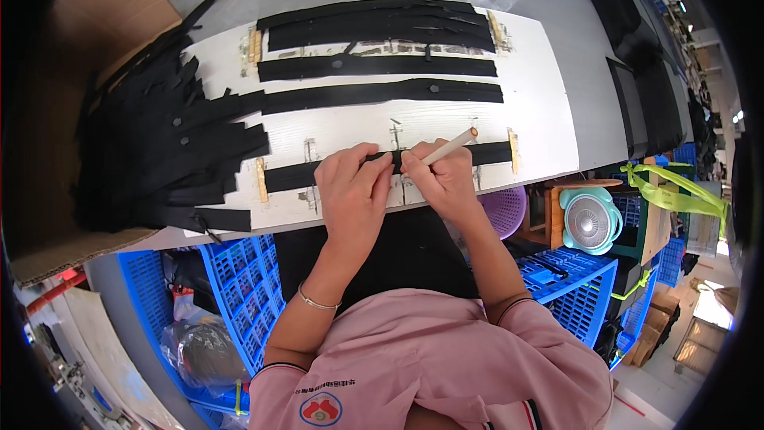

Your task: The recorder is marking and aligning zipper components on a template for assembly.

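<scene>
A black fabric strip (pixel 493 153) lies across the near part of a white board (pixel 541 103), between two tan tape marks. My left hand (pixel 354 183) is closed, its thumb and fingertips pressed together on the middle of that strip. Just to its right, my right hand (pixel 446 183) grips a white pen-like stick (pixel 455 146), which slants up to the right and shows a brownish end. The right fingertips also touch the strip, close to the left ones. What lies under the fingertips is hidden.
Farther back on the board are a single strip (pixel 382 94), another strip (pixel 374 68) and a stack of strips (pixel 382 25). A black strip pile (pixel 159 135) spills from a cardboard box (pixel 103 0). Below stand blue crates (pixel 247 287) and a teal fan (pixel 590 221).
</scene>
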Demonstrator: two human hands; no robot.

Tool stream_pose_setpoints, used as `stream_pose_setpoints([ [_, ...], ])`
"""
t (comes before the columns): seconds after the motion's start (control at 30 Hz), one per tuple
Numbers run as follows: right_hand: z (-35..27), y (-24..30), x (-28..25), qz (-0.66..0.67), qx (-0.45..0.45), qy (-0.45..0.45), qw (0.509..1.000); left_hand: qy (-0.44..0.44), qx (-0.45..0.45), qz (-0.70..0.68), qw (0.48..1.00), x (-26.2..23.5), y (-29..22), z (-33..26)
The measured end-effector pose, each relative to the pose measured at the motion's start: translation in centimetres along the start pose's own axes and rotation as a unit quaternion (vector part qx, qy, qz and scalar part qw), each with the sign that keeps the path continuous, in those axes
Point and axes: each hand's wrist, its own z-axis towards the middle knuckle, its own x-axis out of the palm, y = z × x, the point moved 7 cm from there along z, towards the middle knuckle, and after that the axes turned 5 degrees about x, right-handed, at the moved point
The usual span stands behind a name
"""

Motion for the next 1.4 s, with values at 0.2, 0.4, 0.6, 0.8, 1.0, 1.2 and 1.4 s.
stream_pose_setpoints([
  [0.2, -1.8, -2.0, -6.3, 0.176, 0.060, -0.131, 0.974, 0.008, -0.001, 0.004, 1.000, -0.1, -0.2, 0.0],
  [0.4, -2.3, -6.2, -10.0, 0.120, 0.139, -0.189, 0.965, 0.029, -0.014, 0.020, 0.999, 0.5, -0.8, 0.4],
  [0.6, -2.1, -6.6, -9.7, 0.116, 0.132, -0.166, 0.970, 0.051, 0.030, -0.068, 0.996, 5.0, -4.9, 2.1],
  [0.8, -1.8, -6.3, -9.4, 0.091, 0.117, -0.146, 0.978, 0.074, 0.059, -0.089, 0.992, 8.4, -6.2, 2.9],
  [1.0, -1.9, -6.0, -9.5, 0.054, 0.117, -0.145, 0.981, 0.083, 0.063, -0.061, 0.993, 8.9, -6.3, 2.7],
  [1.2, -2.3, -6.0, -10.0, 0.065, 0.097, -0.124, 0.985, 0.069, 0.072, -0.050, 0.994, 8.8, -6.4, 2.7],
  [1.4, -1.9, -5.8, -9.3, 0.016, 0.056, -0.110, 0.992, 0.048, 0.080, -0.057, 0.994, 8.4, -6.3, 2.8],
])
